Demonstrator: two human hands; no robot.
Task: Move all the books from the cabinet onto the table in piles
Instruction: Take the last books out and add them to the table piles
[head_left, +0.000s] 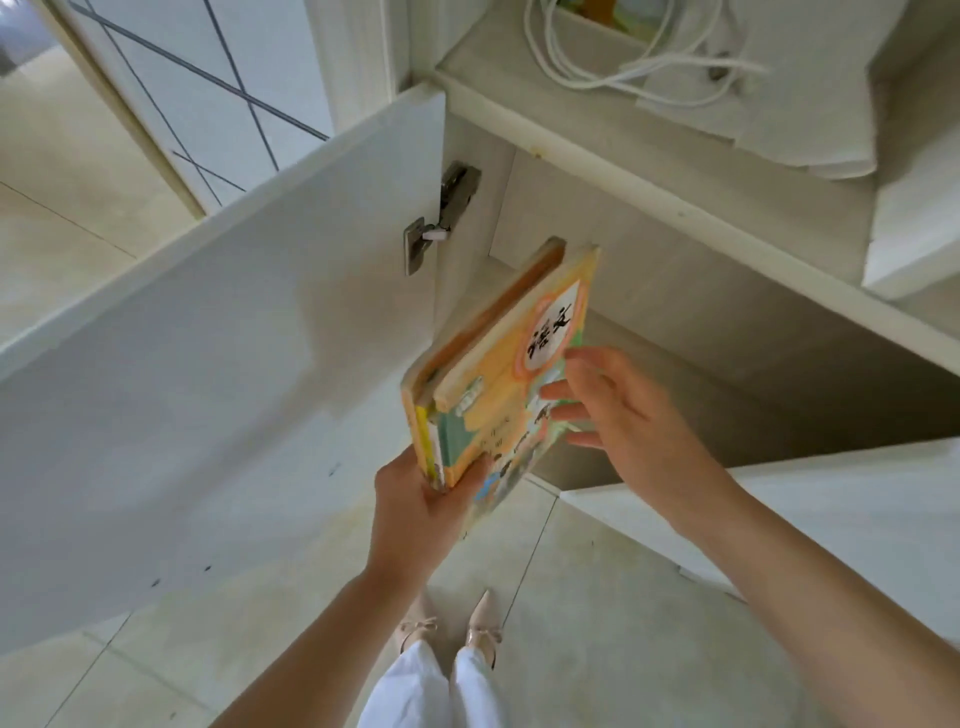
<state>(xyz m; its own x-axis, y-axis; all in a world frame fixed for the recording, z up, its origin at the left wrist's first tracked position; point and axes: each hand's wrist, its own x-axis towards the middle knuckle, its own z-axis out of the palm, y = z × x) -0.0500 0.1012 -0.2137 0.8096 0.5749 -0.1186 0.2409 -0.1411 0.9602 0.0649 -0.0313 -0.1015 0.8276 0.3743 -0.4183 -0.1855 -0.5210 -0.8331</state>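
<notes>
Two thin, bright picture books (498, 364) are gripped at their bottom corner by the left hand (431, 499), before the open white cabinet (675, 291). The front orange cover says "语文". At 3 o'clock, the right hand (618, 410) touches it with loose, open fingers.

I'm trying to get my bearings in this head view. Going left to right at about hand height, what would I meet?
Open cabinet door → left hand gripping the books at their bottom corner → right hand, fingers against the cover → dim cabinet inside.
</notes>
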